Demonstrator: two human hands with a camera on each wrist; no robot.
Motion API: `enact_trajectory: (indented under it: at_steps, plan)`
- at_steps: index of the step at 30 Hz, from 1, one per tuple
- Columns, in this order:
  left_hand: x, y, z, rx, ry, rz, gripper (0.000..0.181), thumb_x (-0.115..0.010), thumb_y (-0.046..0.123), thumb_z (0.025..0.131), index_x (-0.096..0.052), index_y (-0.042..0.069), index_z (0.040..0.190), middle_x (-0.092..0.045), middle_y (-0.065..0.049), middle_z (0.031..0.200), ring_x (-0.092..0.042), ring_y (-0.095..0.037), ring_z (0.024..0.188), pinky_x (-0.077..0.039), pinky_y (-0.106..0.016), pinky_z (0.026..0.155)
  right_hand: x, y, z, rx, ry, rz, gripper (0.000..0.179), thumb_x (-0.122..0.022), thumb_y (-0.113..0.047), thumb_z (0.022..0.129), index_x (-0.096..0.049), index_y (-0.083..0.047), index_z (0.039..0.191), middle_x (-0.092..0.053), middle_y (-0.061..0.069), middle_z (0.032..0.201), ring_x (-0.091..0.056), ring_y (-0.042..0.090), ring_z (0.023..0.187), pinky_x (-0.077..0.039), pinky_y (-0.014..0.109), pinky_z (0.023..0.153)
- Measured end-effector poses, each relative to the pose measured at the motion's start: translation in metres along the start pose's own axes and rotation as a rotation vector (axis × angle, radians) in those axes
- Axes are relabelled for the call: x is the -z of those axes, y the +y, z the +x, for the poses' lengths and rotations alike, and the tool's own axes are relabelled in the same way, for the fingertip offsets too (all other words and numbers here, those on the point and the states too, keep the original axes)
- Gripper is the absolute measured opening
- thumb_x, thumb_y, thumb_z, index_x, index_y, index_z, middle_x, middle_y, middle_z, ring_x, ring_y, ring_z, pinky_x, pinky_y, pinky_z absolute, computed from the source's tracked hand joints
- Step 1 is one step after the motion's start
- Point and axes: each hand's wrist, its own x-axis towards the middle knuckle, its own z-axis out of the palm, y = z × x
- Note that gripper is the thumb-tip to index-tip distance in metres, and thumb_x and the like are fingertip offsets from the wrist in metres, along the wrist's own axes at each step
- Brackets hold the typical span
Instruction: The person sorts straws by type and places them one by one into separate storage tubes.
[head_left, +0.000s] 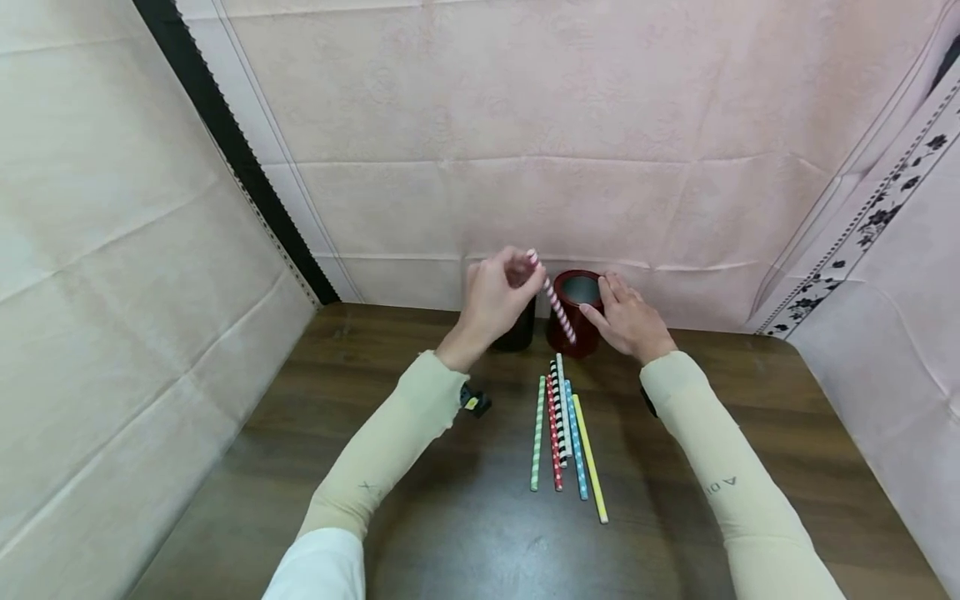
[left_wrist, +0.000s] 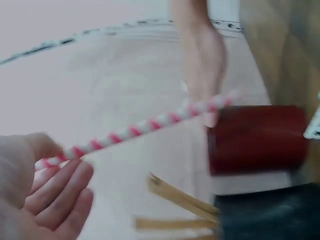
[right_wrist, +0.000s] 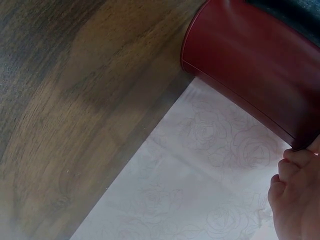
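My left hand (head_left: 497,293) pinches one end of a pink-and-white striped paper straw (head_left: 558,311) between thumb and fingertips. The straw slants down, and in the head view its lower end overlaps the front of a dark red round holder (head_left: 564,333). In the left wrist view, the straw (left_wrist: 145,127) crosses in front of the holder's mouth. My right hand (head_left: 633,321) holds that holder at its upper right rim, thumb on the near side. Beside the red holder (right_wrist: 250,65) stands a black holder (head_left: 517,333), partly hidden by my left hand, with several brown sticks (left_wrist: 180,197) poking out.
Several patterned straws lie on the wooden table (head_left: 450,533) in front of the holders: green (head_left: 537,433), red dotted (head_left: 554,433), black-striped, pale, blue dotted (head_left: 577,442) and yellow (head_left: 590,458). A light cloth (head_left: 487,200) hangs behind the table.
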Motion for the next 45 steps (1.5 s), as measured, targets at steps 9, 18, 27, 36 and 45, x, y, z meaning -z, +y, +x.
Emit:
enact_trajectory:
  at_steps: [9,18,27,36,45]
  plan:
    - [-0.041,0.011,0.027,-0.139,0.085,0.263,0.021,-0.067,0.024,0.105,-0.074,0.007,0.117,-0.082,-0.004,0.112,-0.079,-0.013,0.103,-0.063,-0.026,0.09,-0.002,-0.005,0.001,-0.012,-0.011,-0.018,0.093,-0.025,-0.067,0.109,-0.008,0.002,0.168,-0.007,0.024,0.177,-0.013,0.045,0.164,-0.02,0.059,0.132]
    - [-0.051,-0.006,0.009,-0.058,-0.044,0.481,0.025,-0.071,0.03,0.101,-0.071,0.007,0.095,-0.071,-0.005,0.075,-0.066,-0.018,0.06,-0.054,-0.029,0.053,0.001,-0.004,0.0,-0.009,0.01,-0.023,0.092,-0.022,-0.067,0.11,-0.011,0.003,0.168,-0.01,0.025,0.177,-0.017,0.047,0.163,-0.024,0.06,0.13]
    - [-0.078,-0.052,-0.058,0.407,-0.606,0.516,0.038,-0.08,0.043,0.094,-0.063,0.014,0.076,-0.061,-0.002,0.074,-0.059,-0.02,0.07,-0.048,-0.034,0.053,0.003,-0.003,-0.002,-0.002,0.04,-0.004,0.087,-0.029,-0.061,0.111,-0.015,0.004,0.167,-0.011,0.025,0.177,-0.014,0.043,0.164,-0.02,0.058,0.133]
    - [-0.097,-0.078,-0.082,0.5,-0.738,0.445,0.03,-0.08,0.036,0.093,-0.066,0.012,0.08,-0.06,-0.004,0.077,-0.056,-0.023,0.074,-0.05,-0.038,0.06,0.0,-0.001,-0.003,-0.001,0.029,-0.005,0.089,-0.025,-0.064,0.111,-0.014,0.004,0.167,-0.011,0.026,0.176,-0.017,0.048,0.162,-0.021,0.06,0.131]
    - [-0.026,-0.003,-0.016,0.225,-0.163,0.278,0.015,-0.076,0.023,0.096,-0.073,0.009,0.09,-0.076,-0.002,0.081,-0.069,-0.013,0.07,-0.057,-0.026,0.062,-0.003,-0.001,0.0,0.008,0.035,0.001,0.088,-0.028,-0.062,0.111,-0.013,0.004,0.168,-0.01,0.025,0.177,-0.012,0.042,0.165,-0.02,0.057,0.133]
